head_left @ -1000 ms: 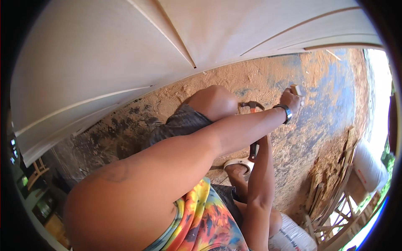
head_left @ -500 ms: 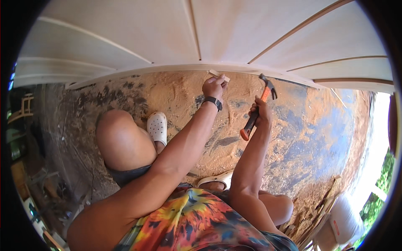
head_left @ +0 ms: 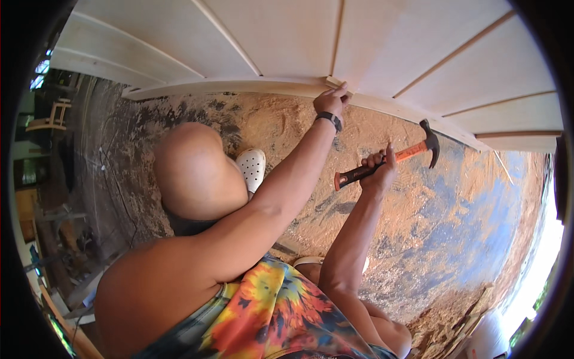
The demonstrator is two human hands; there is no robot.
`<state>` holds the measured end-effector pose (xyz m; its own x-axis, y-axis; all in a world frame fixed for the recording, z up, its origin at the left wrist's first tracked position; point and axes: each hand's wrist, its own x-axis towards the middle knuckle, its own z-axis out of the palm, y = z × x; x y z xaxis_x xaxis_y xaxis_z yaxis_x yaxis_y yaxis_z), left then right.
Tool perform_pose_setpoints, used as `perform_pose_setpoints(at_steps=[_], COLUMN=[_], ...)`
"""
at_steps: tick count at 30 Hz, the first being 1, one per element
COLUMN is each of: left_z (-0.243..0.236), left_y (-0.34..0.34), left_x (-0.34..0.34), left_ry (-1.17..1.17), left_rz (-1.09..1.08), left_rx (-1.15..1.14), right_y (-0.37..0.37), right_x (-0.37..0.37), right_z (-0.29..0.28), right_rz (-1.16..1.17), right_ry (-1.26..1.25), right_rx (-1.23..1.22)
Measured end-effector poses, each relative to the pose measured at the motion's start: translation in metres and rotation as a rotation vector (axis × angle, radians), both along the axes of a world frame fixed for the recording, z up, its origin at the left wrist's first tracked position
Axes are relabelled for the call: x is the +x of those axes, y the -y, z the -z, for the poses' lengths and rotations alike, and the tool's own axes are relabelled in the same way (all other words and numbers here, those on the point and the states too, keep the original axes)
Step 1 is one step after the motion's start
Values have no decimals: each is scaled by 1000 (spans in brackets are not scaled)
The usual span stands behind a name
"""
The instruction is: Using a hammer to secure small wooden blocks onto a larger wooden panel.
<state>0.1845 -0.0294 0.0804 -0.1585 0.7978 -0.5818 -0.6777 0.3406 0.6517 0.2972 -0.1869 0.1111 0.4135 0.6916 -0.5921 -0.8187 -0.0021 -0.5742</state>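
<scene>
My left hand (head_left: 332,102) reaches forward and pinches a small wood block (head_left: 338,82), which lies against the lower edge of a pale wooden panel (head_left: 382,42). Thin strips run up the panel, and the block sits close to the foot of one of them. In my right hand (head_left: 380,170) is a claw hammer (head_left: 411,152) with an orange and black handle. Its dark head points away to the right, near the panel's bottom rail (head_left: 412,112) but apart from it. My fingers wrap the handle around its middle.
Sawdust (head_left: 317,203) covers much of the dark, blue-stained floor. Scrap wood pieces (head_left: 472,323) lie at the lower right beside a pale sack (head_left: 489,338). A thin stick (head_left: 503,167) lies to the right. On the left stands a wooden frame (head_left: 57,115), with a cable on the floor.
My left hand has brought the wood block up from over the floor to the panel's lower edge. The hammer has swung from nearly upright to pointing rightward. The view has shifted.
</scene>
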Motion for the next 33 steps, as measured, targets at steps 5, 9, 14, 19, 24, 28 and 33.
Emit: perform_pose_setpoints(at_steps=[5,9,14,19,24,28,33], left_z=[-4,-4,0,3,-1,-6,-7], left_y=[-2,-5,-7,-8,-7,-4,-6], left_x=[5,2,-5,-7,-6,-6,-7], left_ry=[-44,-88,-127,-196,-198,-186,-166], left_rz=[0,-6,25,154,136,166,85], left_rx=[-11,24,44,-3,-28,-29,9], right_y=[21,24,15,4,5,1,-2], right_x=[-3,-18,-47,-62,-49,-53,-55], right_z=[21,19,15,13,14,3,9], right_rz=[-112,-279,-398,-491,-474,-320,-538], right_ry=[145,426,451,352,397,284,331], right_rx=[-12,-121,-48,-97,-112,-108,-153])
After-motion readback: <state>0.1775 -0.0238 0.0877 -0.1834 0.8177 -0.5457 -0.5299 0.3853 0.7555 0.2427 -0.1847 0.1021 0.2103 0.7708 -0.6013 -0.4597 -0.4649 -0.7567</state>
